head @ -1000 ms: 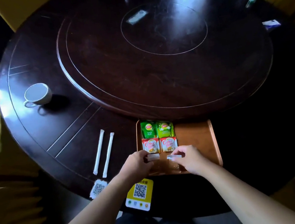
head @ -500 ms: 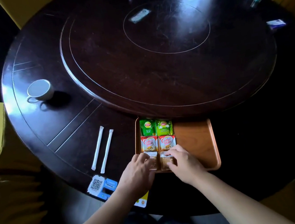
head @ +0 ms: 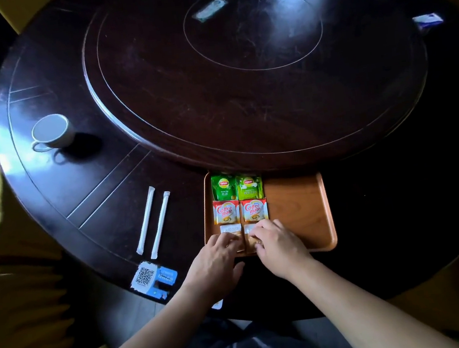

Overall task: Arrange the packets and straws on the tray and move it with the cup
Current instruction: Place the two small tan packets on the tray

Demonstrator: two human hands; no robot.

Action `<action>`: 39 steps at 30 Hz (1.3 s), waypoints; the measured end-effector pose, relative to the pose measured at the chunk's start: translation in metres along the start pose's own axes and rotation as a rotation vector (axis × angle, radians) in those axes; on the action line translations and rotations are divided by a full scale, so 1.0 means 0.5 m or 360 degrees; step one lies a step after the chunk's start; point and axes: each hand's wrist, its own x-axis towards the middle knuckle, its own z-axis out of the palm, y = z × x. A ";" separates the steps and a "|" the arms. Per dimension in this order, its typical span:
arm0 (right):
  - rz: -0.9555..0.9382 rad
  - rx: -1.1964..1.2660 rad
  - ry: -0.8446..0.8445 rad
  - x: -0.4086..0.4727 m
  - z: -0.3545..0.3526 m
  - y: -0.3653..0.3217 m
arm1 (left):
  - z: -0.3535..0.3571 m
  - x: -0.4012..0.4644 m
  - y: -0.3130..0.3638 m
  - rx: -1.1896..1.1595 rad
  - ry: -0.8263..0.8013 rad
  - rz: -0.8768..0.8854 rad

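Six packets [head: 240, 209], two straws [head: 153, 222]

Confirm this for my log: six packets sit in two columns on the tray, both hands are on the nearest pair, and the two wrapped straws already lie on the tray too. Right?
Not quite. In the head view the two wrapped straws lie on the dark table, left of the tray, not on it. The rest holds: six packets in two columns, left hand and right hand on the nearest pair.
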 end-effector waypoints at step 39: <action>-0.0847 -0.0787 -0.0510 0.307 0.067 -0.351 | -0.164 -0.026 -0.377 -0.0349 0.0266 -0.1019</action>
